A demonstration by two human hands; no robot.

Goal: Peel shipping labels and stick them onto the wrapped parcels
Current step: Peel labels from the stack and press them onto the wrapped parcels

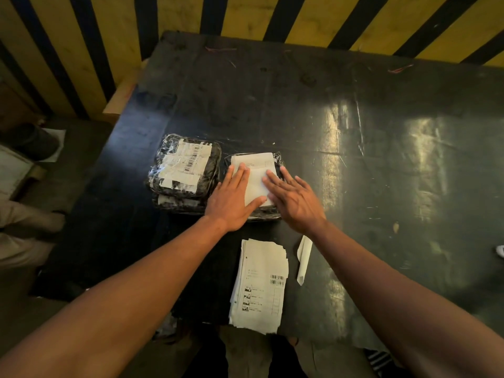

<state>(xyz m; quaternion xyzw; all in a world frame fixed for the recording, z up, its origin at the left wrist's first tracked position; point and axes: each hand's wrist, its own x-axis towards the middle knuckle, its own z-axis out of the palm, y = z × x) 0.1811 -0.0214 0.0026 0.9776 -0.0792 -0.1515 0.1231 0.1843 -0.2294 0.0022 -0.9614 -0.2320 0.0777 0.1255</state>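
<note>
Two dark parcels wrapped in clear film lie side by side on the black table (354, 118). The left parcel (210, 170) carries a white barcode label on top and sits on another wrapped parcel. The right parcel (263, 212) has a white label (256, 173) lying on it. My left hand (231, 197) rests flat on the label's left side, fingers spread. My right hand (294, 199) lies flat on the label's right side and hides that edge. A stack of printed labels (259, 285) sits near the table's front edge.
A narrow strip of white backing paper (304, 259) lies right of the label stack. A yellow-and-black striped wall (245, 15) stands behind the table. On the left, another person's legs (24, 230) and a dark shoe (32, 140) are beside the table.
</note>
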